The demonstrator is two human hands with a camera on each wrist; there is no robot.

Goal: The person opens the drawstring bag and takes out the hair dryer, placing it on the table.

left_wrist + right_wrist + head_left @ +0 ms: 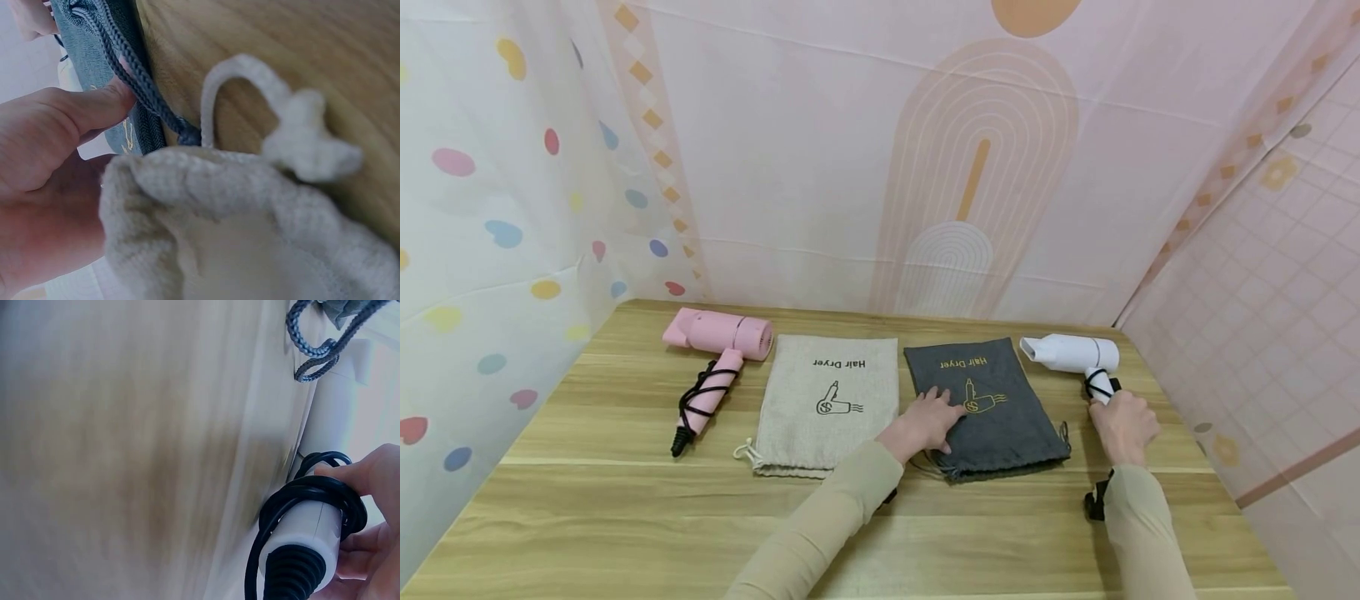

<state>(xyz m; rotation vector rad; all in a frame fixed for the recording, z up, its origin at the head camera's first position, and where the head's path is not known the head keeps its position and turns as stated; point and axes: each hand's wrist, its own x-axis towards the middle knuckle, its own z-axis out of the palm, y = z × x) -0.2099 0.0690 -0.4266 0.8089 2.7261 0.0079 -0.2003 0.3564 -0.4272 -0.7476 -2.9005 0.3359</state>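
Note:
On the wooden table lies a dark grey drawstring pouch (1011,417) printed "Hair Dryer". My left hand (931,421) rests on its left side, fingers spread; in the left wrist view the thumb (103,106) touches the pouch near its dark cord (134,84). At the right, my right hand (1125,427) grips the handle of a white hair dryer (1071,353), whose nozzle points left. The right wrist view shows black cable (312,494) wound round that handle (306,531), with fingers and thumb about it.
A beige drawstring pouch (831,417) lies left of the dark one, its mouth (206,181) close to the left wrist camera. Farther left is a pink hair dryer (722,333) with black cable round its handle. Patterned cloth walls (775,167) border the table.

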